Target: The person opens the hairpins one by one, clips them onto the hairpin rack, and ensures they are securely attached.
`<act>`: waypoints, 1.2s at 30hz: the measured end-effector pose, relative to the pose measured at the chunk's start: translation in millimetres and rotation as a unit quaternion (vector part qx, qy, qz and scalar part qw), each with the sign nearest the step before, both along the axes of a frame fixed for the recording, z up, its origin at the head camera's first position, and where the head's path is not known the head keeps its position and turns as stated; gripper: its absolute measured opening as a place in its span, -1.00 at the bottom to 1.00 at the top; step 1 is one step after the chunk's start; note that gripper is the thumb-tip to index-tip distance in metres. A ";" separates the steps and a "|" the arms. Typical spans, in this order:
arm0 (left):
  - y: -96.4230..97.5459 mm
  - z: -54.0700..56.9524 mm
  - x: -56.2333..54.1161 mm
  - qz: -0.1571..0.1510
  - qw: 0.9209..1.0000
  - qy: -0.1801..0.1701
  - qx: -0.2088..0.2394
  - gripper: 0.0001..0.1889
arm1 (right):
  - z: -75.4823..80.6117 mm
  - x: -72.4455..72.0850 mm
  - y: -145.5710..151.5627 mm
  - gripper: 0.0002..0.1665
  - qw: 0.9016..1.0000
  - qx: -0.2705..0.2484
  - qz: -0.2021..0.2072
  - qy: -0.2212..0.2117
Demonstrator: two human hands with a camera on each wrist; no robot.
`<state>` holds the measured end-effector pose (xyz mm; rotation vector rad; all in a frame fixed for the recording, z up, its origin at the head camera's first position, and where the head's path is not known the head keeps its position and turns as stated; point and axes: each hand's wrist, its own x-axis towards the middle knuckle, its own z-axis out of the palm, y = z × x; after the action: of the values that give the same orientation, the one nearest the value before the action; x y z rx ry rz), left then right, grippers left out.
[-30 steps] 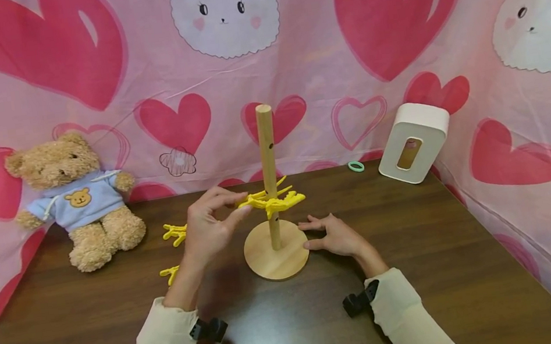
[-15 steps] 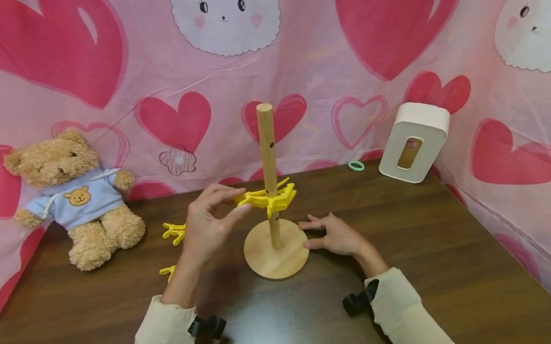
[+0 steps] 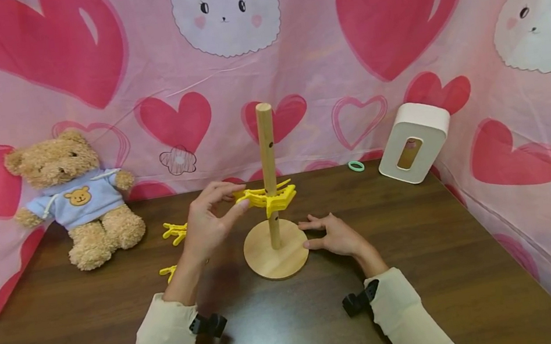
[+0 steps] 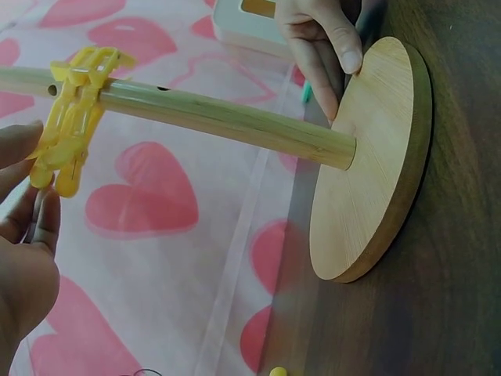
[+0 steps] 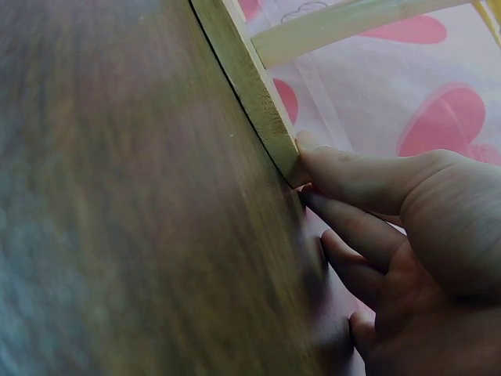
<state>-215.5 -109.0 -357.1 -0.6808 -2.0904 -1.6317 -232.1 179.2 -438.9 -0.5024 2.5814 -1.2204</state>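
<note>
A wooden stand has a round base and an upright pole with small holes. Yellow plastic clothes pegs sit side by side across the lower half of the pole, their ends reaching past it to the right. My left hand pinches their left ends between thumb and fingers; the left wrist view shows the pegs around the pole. With its thumb on the rim and fingers at the edge, my right hand holds the base; this grip is close up in the right wrist view, where the thumb touches the base edge.
More yellow pegs lie on the dark wooden table, partly behind my left arm. A teddy bear in a blue top sits at the back left. A green ring and a white box are at the back right.
The front peg's right end has swung from sticking out to the right into line with the pegs at the pole. Both hands stay almost in place.
</note>
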 end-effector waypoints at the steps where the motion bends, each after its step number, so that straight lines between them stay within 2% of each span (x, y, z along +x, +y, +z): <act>1: 0.1 0.0 0.0 -0.001 1.000 -0.001 0.001 -0.68 | 0.0 0.1 0.2 -0.43 1.000 0.000 0.001 0.000; 12: -3.9 0.2 0.1 -0.008 0.999 -0.026 0.016 -0.61 | 0.9 1.3 2.3 -0.42 1.000 -0.001 -0.003 -0.001; 21: -21.2 -1.2 3.8 -0.009 0.998 -0.061 0.018 -0.60 | -0.2 0.4 2.7 -0.43 1.000 0.001 0.002 0.005; 26: -38.5 -0.3 6.2 0.019 0.997 -0.075 0.013 -0.59 | -0.5 0.3 3.0 -0.42 1.000 0.002 0.002 0.004; 31: -58.8 0.5 8.6 0.058 0.996 -0.067 0.009 -0.61 | 0.5 1.1 2.5 -0.42 1.000 0.002 0.002 0.004; 36: -82.0 0.3 15.1 0.069 0.995 -0.077 -0.006 -0.61 | 0.2 0.4 1.7 -0.42 1.000 0.000 0.008 0.007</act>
<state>-200.4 -191.0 -356.8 -0.4144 -2.2028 -1.6405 -231.7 180.9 -438.7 -0.5307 2.5843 -1.2155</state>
